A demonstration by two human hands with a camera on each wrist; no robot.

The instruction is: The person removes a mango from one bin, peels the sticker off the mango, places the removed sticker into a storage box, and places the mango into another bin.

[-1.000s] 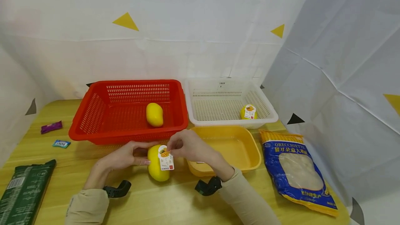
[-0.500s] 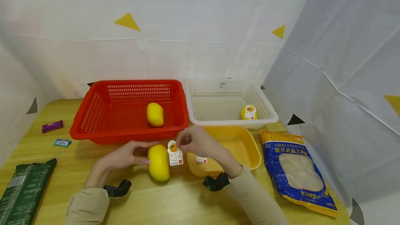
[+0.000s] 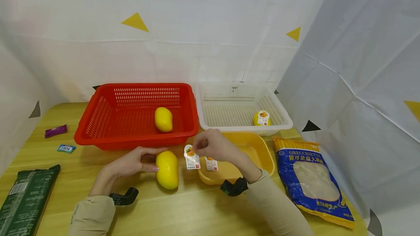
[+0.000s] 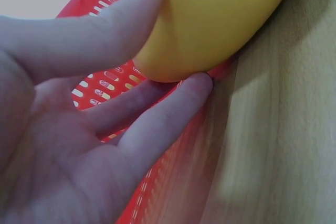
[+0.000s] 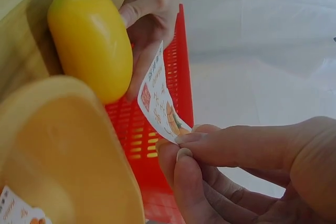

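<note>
A yellow mango [image 3: 167, 169] [image 4: 210, 19] [image 5: 92, 43] lies on the wooden table in front of the red basket [image 3: 98, 134]. My left hand [image 3: 132, 163] [image 4: 105, 124] holds the mango's left side between thumb and fingers. My right hand [image 3: 213, 146] [image 5: 231, 166] pinches a white sticker label [image 3: 191, 158] [image 5: 160, 103], lifted off the fruit, over the rim of the yellow tray [image 3: 259, 152] [image 5: 58, 150]. Another sticker [image 3: 211, 164] lies inside that tray.
A second mango [image 3: 163, 119] sits in the red basket. The white basket [image 3: 236, 86] holds a labelled mango [image 3: 261, 118]. A blue pasta bag [image 3: 311, 177] lies at the right; a green packet [image 3: 24, 199] and two small wrapped sweets [image 3: 55, 131] at the left.
My right hand peeled the label off the mango and carried it right, toward the yellow tray. The left hand kept hold of the mango, which now shows no label.
</note>
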